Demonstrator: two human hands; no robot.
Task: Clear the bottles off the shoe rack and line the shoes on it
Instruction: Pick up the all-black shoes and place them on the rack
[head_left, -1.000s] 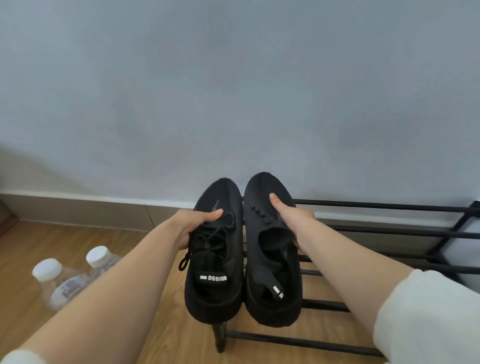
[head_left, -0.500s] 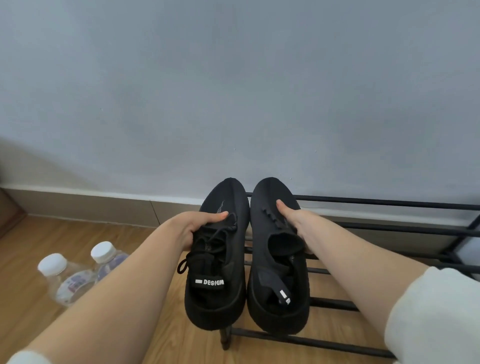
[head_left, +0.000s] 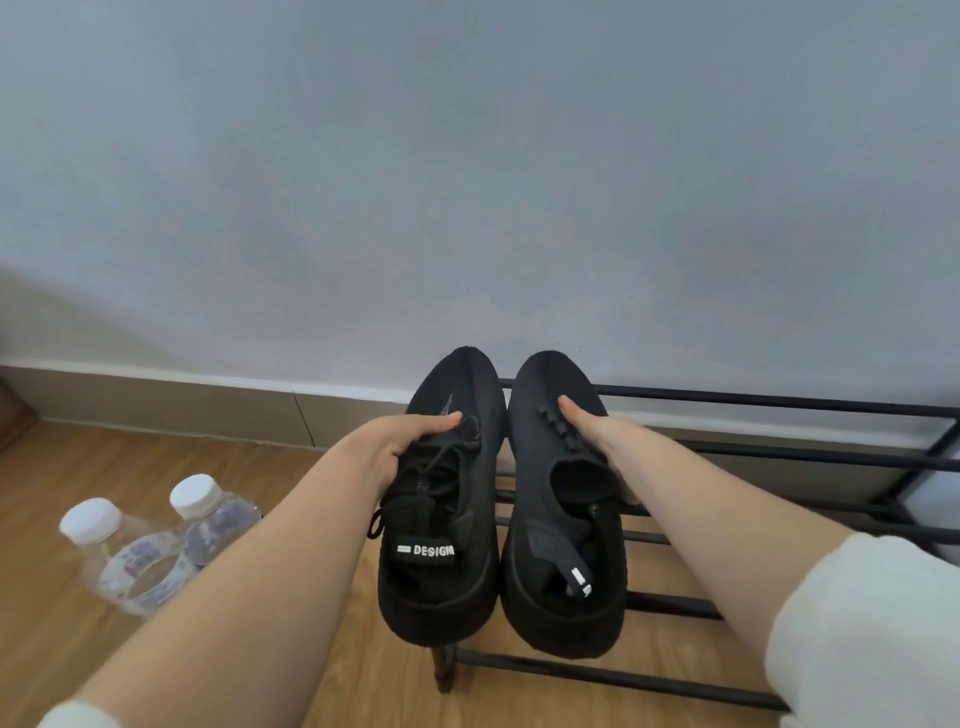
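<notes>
- Left hand (head_left: 402, 448): closed on the left shoe (head_left: 441, 499) at the laces, thumb across the top, fingers under its outer side.
- Right hand (head_left: 597, 452): closed on the right shoe (head_left: 563, 499) at the collar, thumb on the lace loops.
- Shoes: black knit pair, side by side, toes toward the wall, at the left end of the shoe rack (head_left: 753, 457); whether the soles rest on the bars cannot be told.
- Handling, as judged: light, soft uppers that give under the fingers; the midfoot grip keeps each level, while the heel tab would let the toe droop.
- Bottles (head_left: 156, 545): two, clear, white-capped, standing on the wooden floor (head_left: 62, 467) left of the rack, off it.
</notes>
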